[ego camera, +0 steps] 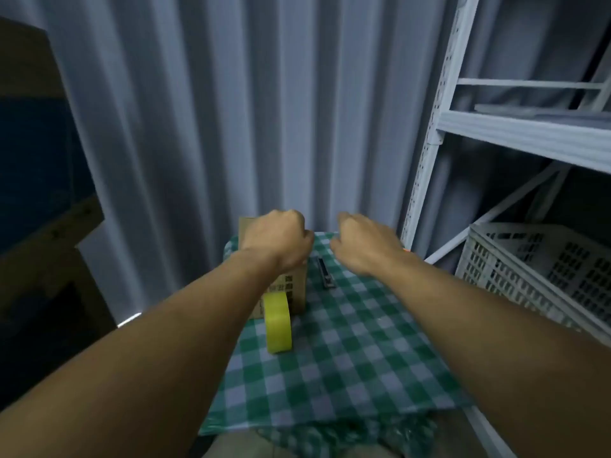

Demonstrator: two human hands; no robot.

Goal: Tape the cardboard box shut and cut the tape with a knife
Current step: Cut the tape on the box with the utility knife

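Note:
A small cardboard box (pixel 294 289) stands at the far left of a table covered in green checked cloth (pixel 357 352). My left hand (pixel 281 239) rests on top of the box with its fingers curled; its grip is hidden. My right hand (pixel 363 242) hovers just right of the box, fingers curled, nothing seen in it. A roll of yellow-green tape (pixel 279 322) stands on edge against the box's near side. A dark utility knife (pixel 325 272) lies on the cloth right of the box, under my right hand.
A grey curtain (pixel 264 110) hangs behind the table. White metal shelving (pixel 496 127) stands at the right, with a white plastic crate (pixel 542 272) beneath it. Dark wooden furniture (pixel 39 193) stands at the left.

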